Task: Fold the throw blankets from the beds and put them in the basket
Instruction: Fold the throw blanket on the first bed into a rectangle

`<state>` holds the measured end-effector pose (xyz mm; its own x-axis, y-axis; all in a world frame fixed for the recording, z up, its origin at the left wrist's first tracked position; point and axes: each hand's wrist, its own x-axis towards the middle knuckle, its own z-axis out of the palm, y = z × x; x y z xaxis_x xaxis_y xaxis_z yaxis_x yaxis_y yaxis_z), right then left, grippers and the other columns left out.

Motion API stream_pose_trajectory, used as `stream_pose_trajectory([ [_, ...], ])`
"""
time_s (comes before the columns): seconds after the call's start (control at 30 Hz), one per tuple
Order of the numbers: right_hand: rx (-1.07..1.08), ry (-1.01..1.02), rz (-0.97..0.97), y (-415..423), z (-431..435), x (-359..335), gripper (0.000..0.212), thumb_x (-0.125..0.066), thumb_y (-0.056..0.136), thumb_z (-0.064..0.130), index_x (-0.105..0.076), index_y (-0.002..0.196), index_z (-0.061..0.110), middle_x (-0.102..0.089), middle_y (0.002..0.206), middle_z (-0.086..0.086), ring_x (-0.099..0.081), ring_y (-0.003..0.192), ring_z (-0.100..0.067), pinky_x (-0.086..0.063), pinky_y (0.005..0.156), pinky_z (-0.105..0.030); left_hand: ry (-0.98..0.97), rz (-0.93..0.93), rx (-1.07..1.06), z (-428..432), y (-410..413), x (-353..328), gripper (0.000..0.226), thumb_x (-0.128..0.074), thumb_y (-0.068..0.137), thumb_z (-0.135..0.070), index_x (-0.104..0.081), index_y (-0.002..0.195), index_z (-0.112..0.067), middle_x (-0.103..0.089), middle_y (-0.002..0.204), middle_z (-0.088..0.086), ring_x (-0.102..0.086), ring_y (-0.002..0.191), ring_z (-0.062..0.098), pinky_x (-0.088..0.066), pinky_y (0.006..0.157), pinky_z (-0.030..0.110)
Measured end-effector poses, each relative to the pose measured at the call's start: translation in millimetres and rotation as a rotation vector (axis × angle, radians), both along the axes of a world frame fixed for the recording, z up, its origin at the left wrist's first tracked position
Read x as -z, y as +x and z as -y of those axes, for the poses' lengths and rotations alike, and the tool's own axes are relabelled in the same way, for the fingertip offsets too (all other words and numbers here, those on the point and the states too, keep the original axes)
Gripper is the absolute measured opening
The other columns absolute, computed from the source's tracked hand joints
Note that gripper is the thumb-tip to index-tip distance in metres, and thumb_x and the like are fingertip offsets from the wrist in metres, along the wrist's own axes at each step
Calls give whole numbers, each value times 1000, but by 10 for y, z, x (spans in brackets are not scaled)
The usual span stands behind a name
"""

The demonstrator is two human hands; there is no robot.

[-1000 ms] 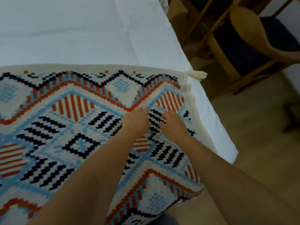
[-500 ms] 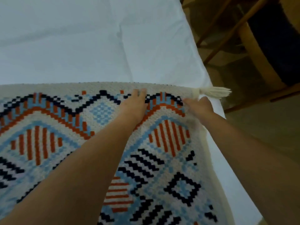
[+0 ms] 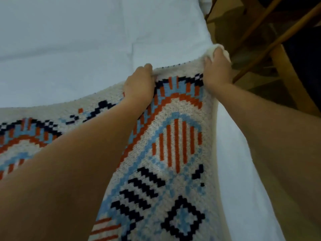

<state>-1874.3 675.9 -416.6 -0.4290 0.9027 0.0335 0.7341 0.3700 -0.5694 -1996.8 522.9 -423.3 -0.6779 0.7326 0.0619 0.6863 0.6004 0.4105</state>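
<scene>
A cream throw blanket (image 3: 173, 153) with orange, blue and black geometric patterns lies across the white bed (image 3: 86, 40). My left hand (image 3: 139, 82) grips its far edge, fingers curled over the hem. My right hand (image 3: 216, 68) grips the far right corner, where the cream tassel is bunched under the fingers. The edge between both hands is lifted off the sheet and bows upward. No basket is in view.
The bed's right edge runs down the right side, with tan floor (image 3: 260, 94) beyond it. A wooden chair (image 3: 281, 54) with a dark seat stands close to the bed's far right corner.
Both hands went from lying flat mid-blanket to its far edge. They now grip the hem and corner and have raised that edge off the sheet; the tassel is bunched in my right hand.
</scene>
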Motion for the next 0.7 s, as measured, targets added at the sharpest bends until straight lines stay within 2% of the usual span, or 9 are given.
stream_pose_trajectory([
  [0.1,37,7,6,-279,-276,21,29,-32,99,20,-40,125,13,-55,120,-17,-53,110,-33,-45,90,-45,108,0,-85,-243,-206,8,10,-37,95,-15,-37,86,-11,-41,86,9,-39,69,22,-24,53,30],
  [0.17,21,-21,35,-344,-334,198,23,-32,98,23,-42,117,14,-58,115,-17,-55,104,-35,-44,81,-41,73,114,-110,-298,-216,189,17,-40,96,-23,-44,105,-9,-45,108,15,-47,83,28,-35,60,30],
  [0.2,21,-52,44,-346,-324,341,19,-32,97,26,-41,110,16,-58,113,-17,-55,101,-36,-41,75,-38,-30,156,-87,-283,-182,346,37,-42,95,-32,-40,125,-10,-39,129,17,-47,105,35,-43,79,37],
  [0.23,31,-90,53,-322,-282,493,16,-33,97,30,-39,105,18,-59,111,-16,-56,98,-34,-36,71,-36,-171,147,-29,-239,-114,504,57,-39,95,-45,-24,141,-16,-22,148,16,-32,129,39,-32,103,45],
  [0.27,49,-126,57,-308,-218,663,19,-34,96,34,-38,104,17,-59,109,-14,-56,95,-31,-33,69,-34,-275,97,34,-188,-55,682,68,-30,93,-56,-6,148,-23,-2,156,13,-9,141,39,-11,114,48],
  [0.3,73,-130,57,-294,-157,823,27,-34,96,38,-41,106,15,-58,109,-12,-56,92,-28,-32,69,-33,-315,36,71,-150,-5,853,71,-20,91,-63,7,147,-29,11,156,10,7,142,37,4,113,48],
  [0.37,125,-16,48,-278,-84,1082,37,-33,96,42,-45,110,10,-57,108,-10,-55,90,-23,-32,69,-31,-317,-41,74,-148,6,1098,72,-9,87,-69,15,145,-33,18,155,10,17,140,36,15,109,46],
  [0.5,133,146,35,-309,-147,1286,40,-34,95,44,-45,112,9,-58,108,-10,-56,94,-26,-35,68,-32,-336,-134,63,-238,-51,1248,74,-1,82,-70,15,144,-34,18,155,11,19,140,36,18,106,46],
  [0.7,74,3,-86,-161,-87,1207,43,-39,92,47,-43,116,11,-54,113,-6,-51,93,-17,-38,73,-31,-375,-123,70,-205,-12,1125,71,-4,87,-66,15,145,-29,18,155,13,18,140,36,14,110,46],
])
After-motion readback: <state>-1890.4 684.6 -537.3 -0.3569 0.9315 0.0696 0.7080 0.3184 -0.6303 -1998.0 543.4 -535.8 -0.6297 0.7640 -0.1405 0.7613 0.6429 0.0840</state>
